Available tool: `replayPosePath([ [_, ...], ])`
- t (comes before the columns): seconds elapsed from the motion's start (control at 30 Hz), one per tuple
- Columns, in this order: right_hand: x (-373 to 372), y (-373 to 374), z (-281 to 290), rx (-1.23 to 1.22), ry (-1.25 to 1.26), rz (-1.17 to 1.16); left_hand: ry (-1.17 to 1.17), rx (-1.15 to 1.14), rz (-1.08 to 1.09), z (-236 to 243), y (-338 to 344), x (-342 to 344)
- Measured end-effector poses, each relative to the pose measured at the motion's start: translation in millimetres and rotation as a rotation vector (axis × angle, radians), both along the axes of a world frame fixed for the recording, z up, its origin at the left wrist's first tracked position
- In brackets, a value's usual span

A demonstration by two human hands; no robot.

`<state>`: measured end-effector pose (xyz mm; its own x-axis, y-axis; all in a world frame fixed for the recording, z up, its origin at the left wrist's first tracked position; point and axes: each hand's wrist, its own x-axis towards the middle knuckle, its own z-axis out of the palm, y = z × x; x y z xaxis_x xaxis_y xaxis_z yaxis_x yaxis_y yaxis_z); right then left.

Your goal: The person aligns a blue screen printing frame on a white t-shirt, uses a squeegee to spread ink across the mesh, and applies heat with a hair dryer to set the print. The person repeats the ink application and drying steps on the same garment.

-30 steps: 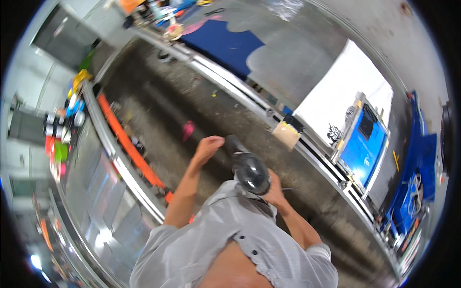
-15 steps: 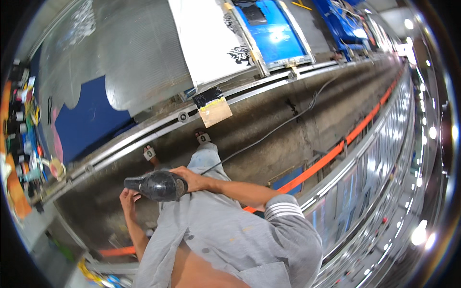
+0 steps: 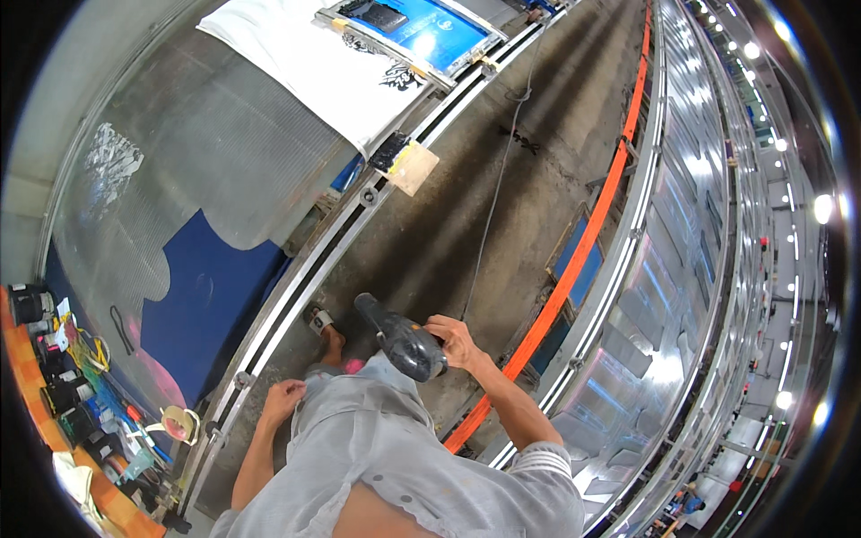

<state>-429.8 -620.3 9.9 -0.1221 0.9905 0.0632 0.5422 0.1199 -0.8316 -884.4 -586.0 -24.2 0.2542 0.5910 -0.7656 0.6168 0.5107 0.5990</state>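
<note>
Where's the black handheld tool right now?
Head view, just below centre: the black tool is in the person's right hand, left of the orange rail.

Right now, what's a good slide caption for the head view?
Right hand grips a black blower-like tool in the aisle between worktable and orange rail.

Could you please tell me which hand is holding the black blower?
The right hand, gripping the black blower; the left hand is apart from it.
</note>
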Motion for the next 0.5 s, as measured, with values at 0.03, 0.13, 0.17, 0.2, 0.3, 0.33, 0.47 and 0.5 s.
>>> replayPosePath([
  [0.03, -4.3, -8.6, 8.0, -0.023, 0.018, -0.016, 0.006, 0.032, -0.047, -4.9, -0.5, 1.6],
  [0.13, -16.4, -38.9, 22.2, -0.103, 0.090, -0.081, -0.040, 0.017, -0.038, -2.7, -13.3, 13.5],
  [0.17, -17.7, -52.2, 22.5, -0.079, 0.044, -0.094, -0.031, 0.024, -0.055, 3.4, -19.5, 16.5],
  [0.2, -16.5, -64.9, 22.3, -0.055, -0.002, -0.108, -0.020, 0.028, -0.062, 8.5, -26.2, 21.7],
  [0.3, 6.0, -116.8, 0.1, -0.086, -0.091, -0.198, 0.002, 0.072, -0.111, 14.3, -52.6, 30.5],
  [0.33, 18.1, -131.1, -6.4, -0.047, -0.082, -0.292, -0.006, 0.123, -0.141, 6.0, -60.8, 32.1],
  [0.47, 78.0, -155.7, -26.4, -0.020, -0.207, -0.500, -0.005, 0.076, -0.074, -9.9, -81.2, 44.8],
  [0.5, 96.3, -154.7, -24.7, 0.033, -0.235, -0.515, -0.027, 0.056, -0.051, -10.4, -83.2, 52.2],
])
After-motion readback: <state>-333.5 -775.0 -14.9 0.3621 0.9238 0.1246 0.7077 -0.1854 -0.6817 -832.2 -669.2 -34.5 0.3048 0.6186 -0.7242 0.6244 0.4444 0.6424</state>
